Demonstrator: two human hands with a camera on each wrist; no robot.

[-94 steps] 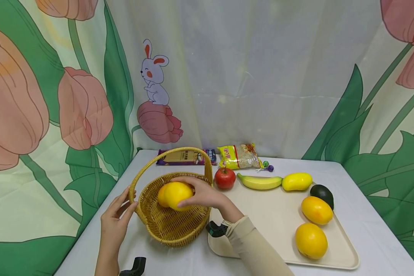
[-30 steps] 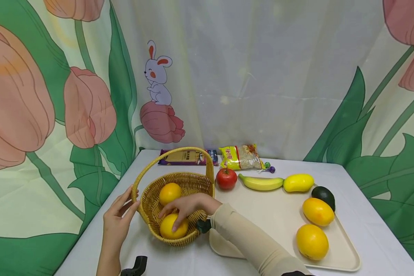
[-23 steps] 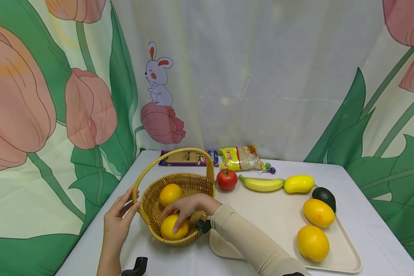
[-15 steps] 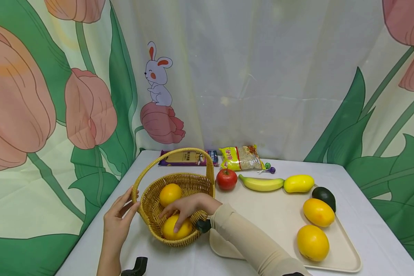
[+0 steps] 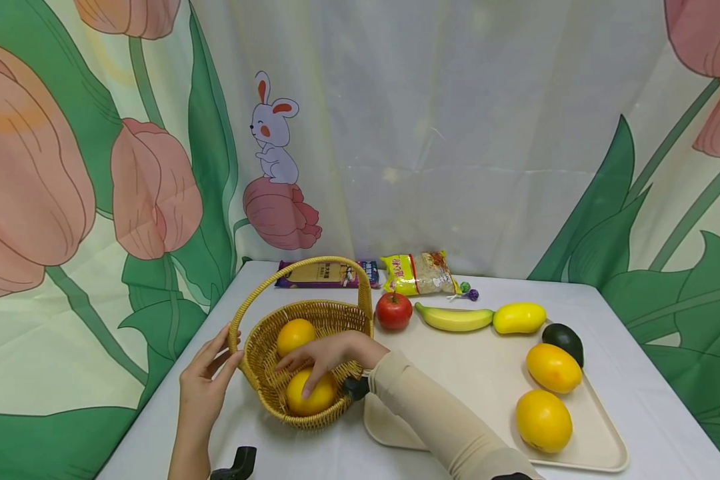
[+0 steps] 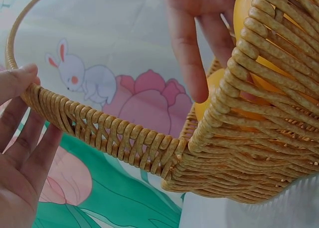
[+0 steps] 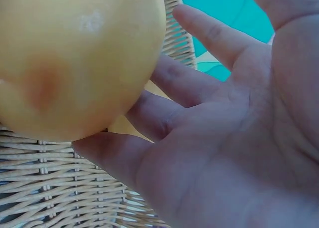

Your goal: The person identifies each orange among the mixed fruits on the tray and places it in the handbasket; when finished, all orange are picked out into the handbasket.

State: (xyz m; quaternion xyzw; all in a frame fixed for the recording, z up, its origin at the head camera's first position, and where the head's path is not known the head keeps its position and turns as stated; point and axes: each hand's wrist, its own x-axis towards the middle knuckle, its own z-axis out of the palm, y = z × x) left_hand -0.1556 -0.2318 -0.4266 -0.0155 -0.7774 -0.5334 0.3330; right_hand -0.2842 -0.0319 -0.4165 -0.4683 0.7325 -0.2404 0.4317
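Note:
A wicker basket [image 5: 267, 397] with an arched handle [image 6: 114, 133] stands on the left of the table. My left hand [image 5: 204, 383] holds the handle low on its left side, thumb and fingers on either side. Over the basket, my right hand [image 5: 330, 353] has its fingers spread loosely. Its thumb lies on a round yellow-orange fruit [image 7: 75, 53] at the basket's near side. In the right wrist view some fingertips are hidden behind that fruit. A second yellow-orange fruit [image 5: 295, 335] lies farther back in the basket, apart from my thumb.
Right of the basket is a beige tray [image 5: 456, 387]. On or along it are a red apple [image 5: 393, 311], a banana [image 5: 456, 318], a yellow mango [image 5: 519, 318], an avocado [image 5: 563, 343] and two yellow-orange fruits [image 5: 544, 421]. Snack packets [image 5: 420, 273] and lollipops [image 5: 470, 292] lie behind.
My right hand has lowered the fruit from above the basket to its near side. In the last second the fruit has shifted slightly right under a nearly still hand. My left hand keeps its hold.

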